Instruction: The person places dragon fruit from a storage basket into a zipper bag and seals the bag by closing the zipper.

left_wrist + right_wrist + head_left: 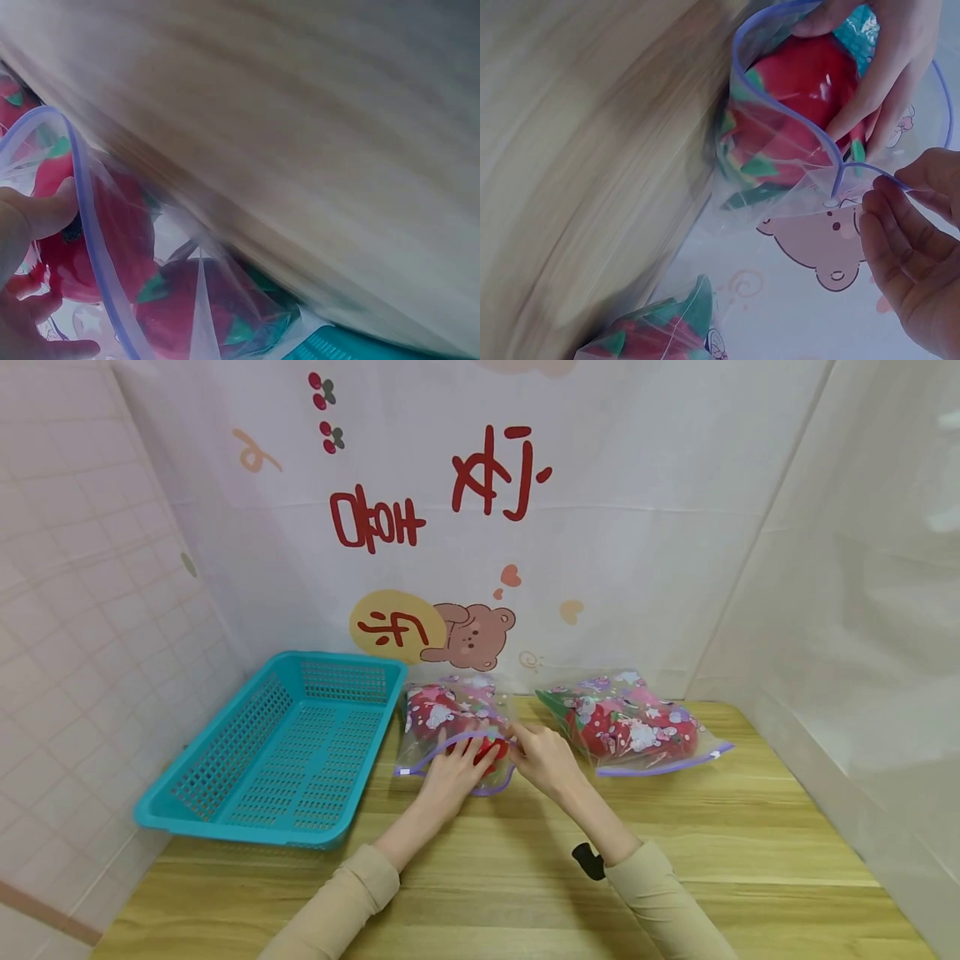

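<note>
A clear zip bag (pixel 457 693) with a purple seal lies at the back of the table, its mouth parted. Red dragon fruits with green scale tips are inside. My left hand (pixel 447 777) reaches into the mouth and grips a red dragon fruit (pixel 799 75), thumb on one side and fingers on the other. At the bag's right corner, my right hand (pixel 547 762) pinches the purple seal (pixel 874 171) between thumb and fingers. The fruit deeper in the bag is partly hidden by the printed film.
To the left stands a blue plastic basket (pixel 318 764) with slotted walls. A second printed zip bag (pixel 637 727) holding red and green fruit lies at the right. A black piece (pixel 588 862) shows by the right sleeve. A printed cloth (pixel 622 568) hangs behind the table.
</note>
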`<state>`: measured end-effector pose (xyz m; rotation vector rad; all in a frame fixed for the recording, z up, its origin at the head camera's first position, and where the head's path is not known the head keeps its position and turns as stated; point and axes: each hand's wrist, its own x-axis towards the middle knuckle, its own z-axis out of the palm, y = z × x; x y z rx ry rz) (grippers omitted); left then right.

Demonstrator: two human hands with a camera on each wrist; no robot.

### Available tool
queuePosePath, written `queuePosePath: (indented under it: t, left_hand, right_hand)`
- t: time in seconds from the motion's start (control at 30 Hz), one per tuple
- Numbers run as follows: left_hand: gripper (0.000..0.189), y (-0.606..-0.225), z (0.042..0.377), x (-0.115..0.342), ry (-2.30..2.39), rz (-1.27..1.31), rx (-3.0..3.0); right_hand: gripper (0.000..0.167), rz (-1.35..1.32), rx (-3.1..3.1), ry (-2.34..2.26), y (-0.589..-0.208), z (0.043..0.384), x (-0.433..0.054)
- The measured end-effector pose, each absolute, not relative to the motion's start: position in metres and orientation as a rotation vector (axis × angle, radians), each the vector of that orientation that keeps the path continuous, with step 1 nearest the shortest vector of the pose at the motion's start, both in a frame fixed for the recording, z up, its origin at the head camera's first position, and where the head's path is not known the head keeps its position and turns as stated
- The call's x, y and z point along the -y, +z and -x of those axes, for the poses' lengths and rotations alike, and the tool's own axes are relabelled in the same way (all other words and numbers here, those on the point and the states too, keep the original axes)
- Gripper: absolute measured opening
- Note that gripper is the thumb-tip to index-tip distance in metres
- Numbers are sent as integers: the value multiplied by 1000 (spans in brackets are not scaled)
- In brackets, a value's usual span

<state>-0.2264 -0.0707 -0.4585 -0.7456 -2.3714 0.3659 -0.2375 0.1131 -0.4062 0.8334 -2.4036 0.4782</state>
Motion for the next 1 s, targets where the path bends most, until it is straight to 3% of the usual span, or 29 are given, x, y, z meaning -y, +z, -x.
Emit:
queuePosePath:
  t: [0.4, 0.63, 1.0]
  left_hand:
    - [58, -457, 234, 66, 367, 702, 2390]
    - [78, -452, 240, 61, 333, 694, 2560]
    - [84, -451, 245, 60, 306, 699, 2640]
  right_hand:
    - [20, -877, 2411, 511, -405, 235, -109]
    - [19, -900, 2362, 511, -406, 234, -107]
    - [18, -867, 2328, 467, -406, 235, -108]
